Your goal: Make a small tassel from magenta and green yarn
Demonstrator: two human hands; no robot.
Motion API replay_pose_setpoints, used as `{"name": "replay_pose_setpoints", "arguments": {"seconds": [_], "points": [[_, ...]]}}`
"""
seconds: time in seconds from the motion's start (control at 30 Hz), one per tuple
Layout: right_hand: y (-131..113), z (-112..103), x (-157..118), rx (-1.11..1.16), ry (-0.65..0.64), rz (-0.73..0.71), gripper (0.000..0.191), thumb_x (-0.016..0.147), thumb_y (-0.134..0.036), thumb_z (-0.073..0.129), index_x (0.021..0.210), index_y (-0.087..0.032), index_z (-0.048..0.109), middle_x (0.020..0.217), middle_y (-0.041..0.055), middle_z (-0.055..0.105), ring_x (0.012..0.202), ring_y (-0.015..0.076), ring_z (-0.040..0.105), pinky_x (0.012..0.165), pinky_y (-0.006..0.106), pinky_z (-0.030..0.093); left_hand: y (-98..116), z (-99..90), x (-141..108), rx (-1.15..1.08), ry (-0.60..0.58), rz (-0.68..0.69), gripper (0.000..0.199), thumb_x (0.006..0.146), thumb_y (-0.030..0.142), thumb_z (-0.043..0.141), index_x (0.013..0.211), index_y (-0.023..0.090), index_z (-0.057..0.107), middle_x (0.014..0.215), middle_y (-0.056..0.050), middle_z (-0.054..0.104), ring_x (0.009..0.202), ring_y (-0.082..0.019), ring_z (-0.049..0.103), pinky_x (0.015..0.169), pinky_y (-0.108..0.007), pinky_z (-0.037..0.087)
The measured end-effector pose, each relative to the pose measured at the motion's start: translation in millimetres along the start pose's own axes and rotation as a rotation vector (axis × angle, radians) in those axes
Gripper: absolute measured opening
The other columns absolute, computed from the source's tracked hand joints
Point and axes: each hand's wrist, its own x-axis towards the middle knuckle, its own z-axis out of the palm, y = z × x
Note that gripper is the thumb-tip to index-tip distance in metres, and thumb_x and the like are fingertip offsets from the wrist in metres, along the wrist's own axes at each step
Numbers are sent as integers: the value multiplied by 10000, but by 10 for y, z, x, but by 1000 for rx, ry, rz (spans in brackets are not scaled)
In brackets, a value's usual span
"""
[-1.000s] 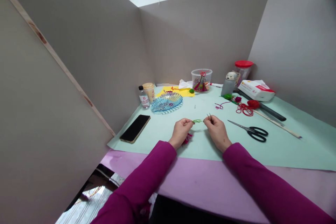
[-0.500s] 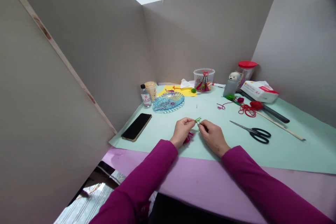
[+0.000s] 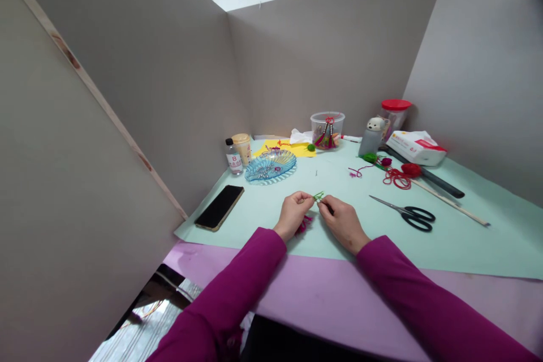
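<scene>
Green yarn [image 3: 318, 196] stretches in small loops between my two hands, just above the pale green table cover. My left hand [image 3: 293, 214] pinches the yarn between thumb and fingertips. My right hand [image 3: 343, 220] is closed as well, its fingertips gripping the yarn from the other side; the folded fingers hide how much lies in it. A magenta yarn tassel [image 3: 304, 225] hangs below my left hand, partly hidden by it. Black-handled scissors [image 3: 409, 214] lie to the right of my right hand.
A phone [image 3: 220, 207] lies at the left. Behind are a blue shell-shaped dish [image 3: 254, 176] of beads, a small bottle [image 3: 233, 159], a clear tub [image 3: 316, 123] and yellow paper [image 3: 300, 150]. Red yarn [image 3: 397, 179], a stick [image 3: 453, 203] and a tissue pack [image 3: 418, 148] are at right.
My fingertips have drawn slightly closer together around the green yarn. The whole view has shifted a little; other things lie where they were.
</scene>
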Motion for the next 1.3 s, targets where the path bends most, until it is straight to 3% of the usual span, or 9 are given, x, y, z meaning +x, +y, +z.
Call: {"name": "replay_pose_setpoints", "arguments": {"seconds": [0.63,0.93,1.2,1.3], "points": [[22,7,-6,-118,7,-23,216,887,-295,393,774,-210,556,750,18,615,662,146,526,626,249,337,2,4,-19,57,-44,27,222,716,347,623,702,135,558,606,33,482,537,-72,376,521,-201,289],[56,13,-6,-279,23,-6,204,906,-309,410,817,-212,566,829,15,632,689,138,540,560,252,279,-16,-5,-14,84,-83,28,209,726,343,602,714,141,549,586,46,459,534,-73,355,518,-202,269],[33,-27,28,-376,11,41,208,914,-318,416,815,-215,568,841,14,636,673,129,534,542,255,242,-15,1,-1,65,-60,23,188,723,320,596,709,143,535,588,43,455,533,-74,353,514,-204,267],[37,-20,23,-326,-14,-12,212,912,-311,411,820,-210,573,847,21,639,702,135,546,559,253,260,-10,1,-5,66,-32,18,187,721,320,592,699,148,523,568,49,431,515,-73,339,497,-204,253]]}}
